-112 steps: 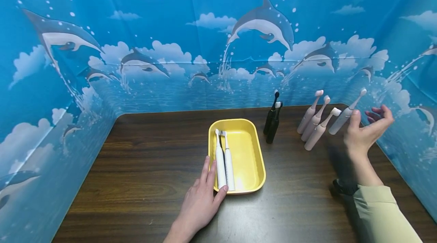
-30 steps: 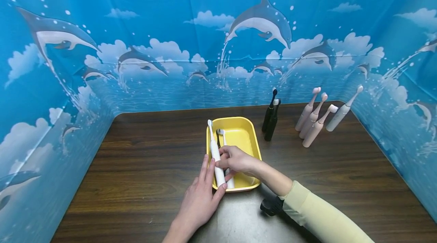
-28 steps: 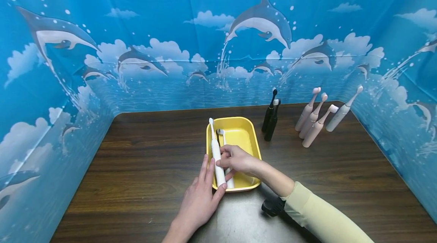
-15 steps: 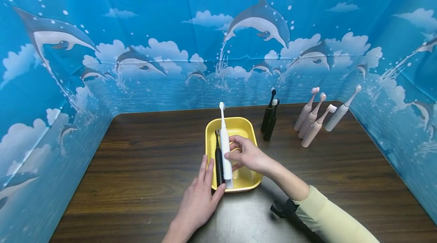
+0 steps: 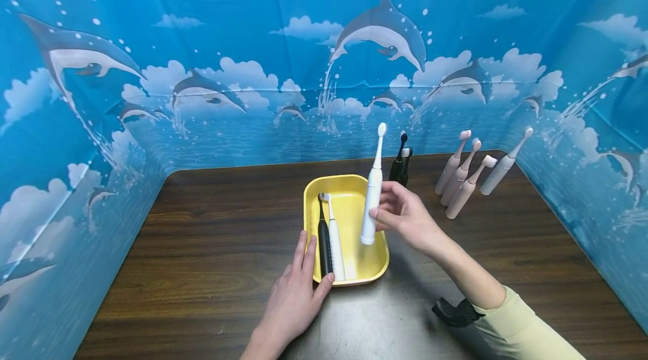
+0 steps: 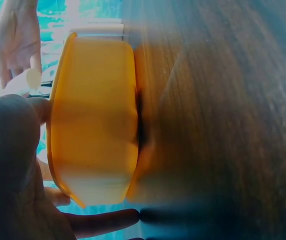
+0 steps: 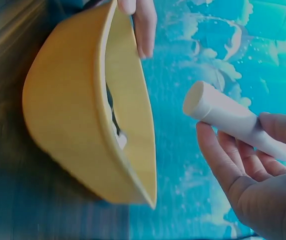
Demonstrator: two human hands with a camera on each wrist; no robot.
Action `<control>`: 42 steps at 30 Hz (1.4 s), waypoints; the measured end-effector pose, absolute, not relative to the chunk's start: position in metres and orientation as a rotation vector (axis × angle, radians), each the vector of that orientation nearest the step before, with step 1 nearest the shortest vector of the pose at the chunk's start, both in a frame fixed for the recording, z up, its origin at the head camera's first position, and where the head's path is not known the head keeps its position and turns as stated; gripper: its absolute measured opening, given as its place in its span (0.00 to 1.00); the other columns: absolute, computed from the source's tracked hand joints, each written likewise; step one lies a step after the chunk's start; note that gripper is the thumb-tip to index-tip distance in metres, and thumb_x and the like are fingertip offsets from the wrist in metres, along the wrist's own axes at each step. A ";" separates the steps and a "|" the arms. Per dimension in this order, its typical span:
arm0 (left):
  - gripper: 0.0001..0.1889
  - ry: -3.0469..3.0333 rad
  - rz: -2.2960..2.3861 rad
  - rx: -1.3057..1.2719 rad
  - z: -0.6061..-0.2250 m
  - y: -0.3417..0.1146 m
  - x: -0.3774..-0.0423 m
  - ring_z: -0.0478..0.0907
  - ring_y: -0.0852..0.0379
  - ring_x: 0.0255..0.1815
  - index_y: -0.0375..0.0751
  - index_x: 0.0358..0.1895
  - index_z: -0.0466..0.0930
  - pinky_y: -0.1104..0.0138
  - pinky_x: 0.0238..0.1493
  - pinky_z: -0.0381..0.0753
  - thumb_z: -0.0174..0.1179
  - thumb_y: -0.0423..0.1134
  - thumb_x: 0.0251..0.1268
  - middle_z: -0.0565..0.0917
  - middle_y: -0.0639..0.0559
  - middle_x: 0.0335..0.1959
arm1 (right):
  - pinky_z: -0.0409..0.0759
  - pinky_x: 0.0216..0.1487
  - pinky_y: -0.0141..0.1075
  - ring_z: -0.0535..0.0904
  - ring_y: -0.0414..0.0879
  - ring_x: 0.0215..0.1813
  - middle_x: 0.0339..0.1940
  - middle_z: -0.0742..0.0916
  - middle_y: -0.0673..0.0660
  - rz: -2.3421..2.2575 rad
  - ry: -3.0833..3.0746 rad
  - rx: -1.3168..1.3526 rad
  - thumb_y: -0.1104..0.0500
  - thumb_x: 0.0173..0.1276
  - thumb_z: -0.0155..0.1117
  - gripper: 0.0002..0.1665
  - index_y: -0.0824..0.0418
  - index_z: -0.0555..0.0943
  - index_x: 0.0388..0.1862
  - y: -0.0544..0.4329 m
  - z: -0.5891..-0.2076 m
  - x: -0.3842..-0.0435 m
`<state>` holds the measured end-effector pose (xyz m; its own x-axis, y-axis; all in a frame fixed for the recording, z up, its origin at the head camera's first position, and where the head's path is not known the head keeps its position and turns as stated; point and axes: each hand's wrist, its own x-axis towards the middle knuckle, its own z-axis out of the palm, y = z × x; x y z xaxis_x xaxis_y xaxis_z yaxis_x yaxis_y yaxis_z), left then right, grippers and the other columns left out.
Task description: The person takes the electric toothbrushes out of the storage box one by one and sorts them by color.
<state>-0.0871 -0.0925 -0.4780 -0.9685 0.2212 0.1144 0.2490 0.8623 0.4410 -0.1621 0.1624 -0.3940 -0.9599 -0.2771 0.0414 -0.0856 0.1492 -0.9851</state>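
My right hand pinches a white electric toothbrush by its handle, raised over the right side of the yellow tray. It tilts, brush head up. The right wrist view shows its round base end beyond the tray's rim, with thumb and fingers on either side of the handle. Inside the tray, along its left side, lie a black toothbrush and another white toothbrush. My left hand rests at the tray's near left corner, fingers straight along the side and thumb at the front rim.
Behind the tray's right side stand two black toothbrushes, their lower parts hidden by my right hand. Further right stand three pink toothbrushes and one pale grey toothbrush. A blue dolphin backdrop encloses the dark wooden table.
My right hand came from the far right, took the left white toothbrush from the tray, then lifted it up and rightward, uncovering the black one. The left hand stays at the corner.
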 end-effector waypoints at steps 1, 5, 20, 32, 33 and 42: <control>0.41 -2.970 -0.715 -0.377 -0.478 -0.093 -0.087 0.82 0.35 0.49 0.41 0.82 0.56 0.42 0.45 0.80 0.58 0.57 0.74 0.51 0.44 0.84 | 0.86 0.45 0.50 0.84 0.57 0.52 0.56 0.81 0.70 -1.925 2.285 -0.356 0.70 0.73 0.63 0.30 0.71 0.66 0.70 0.167 -0.393 -0.161; 0.41 -2.969 -0.712 -0.377 -0.479 -0.093 -0.087 0.82 0.35 0.48 0.41 0.82 0.55 0.42 0.45 0.80 0.57 0.57 0.75 0.50 0.44 0.84 | 0.86 0.45 0.50 0.84 0.56 0.52 0.56 0.81 0.71 -1.917 2.376 -0.332 0.71 0.72 0.64 0.30 0.72 0.67 0.70 0.185 -0.392 -0.156; 0.40 -2.994 -0.717 -0.391 -0.479 -0.094 -0.090 0.82 0.34 0.50 0.42 0.82 0.55 0.41 0.47 0.80 0.56 0.58 0.75 0.49 0.46 0.84 | 0.85 0.41 0.35 0.83 0.36 0.47 0.53 0.82 0.64 -1.921 2.703 -0.324 0.73 0.72 0.63 0.28 0.74 0.66 0.68 0.250 -0.387 -0.127; 0.41 -3.004 -0.709 -0.368 -0.479 -0.094 -0.089 0.82 0.35 0.50 0.43 0.82 0.56 0.42 0.44 0.80 0.57 0.58 0.74 0.48 0.47 0.85 | 0.84 0.41 0.31 0.85 0.34 0.49 0.51 0.84 0.46 -2.364 2.412 -0.155 0.73 0.73 0.61 0.24 0.54 0.70 0.62 0.297 -0.397 -0.115; 0.41 -3.003 -0.709 -0.368 -0.479 -0.094 -0.089 0.82 0.35 0.49 0.43 0.82 0.56 0.42 0.44 0.80 0.57 0.58 0.74 0.48 0.47 0.84 | 0.84 0.40 0.31 0.85 0.33 0.48 0.51 0.84 0.45 -2.369 2.425 -0.133 0.73 0.73 0.61 0.24 0.54 0.70 0.62 0.301 -0.398 -0.114; 0.41 -3.007 -0.703 -0.370 -0.478 -0.094 -0.090 0.82 0.36 0.49 0.43 0.82 0.56 0.42 0.44 0.81 0.57 0.58 0.74 0.48 0.47 0.85 | 0.81 0.37 0.24 0.79 0.22 0.45 0.51 0.78 0.43 -1.909 2.944 0.233 0.67 0.74 0.63 0.28 0.63 0.65 0.69 0.333 -0.409 -0.116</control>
<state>-0.0903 -0.0935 -0.4778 -0.9712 0.2230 0.0840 0.2371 0.8696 0.4331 -0.1161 0.3326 -0.4089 -0.9220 0.3060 0.2373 -0.0916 0.4229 -0.9015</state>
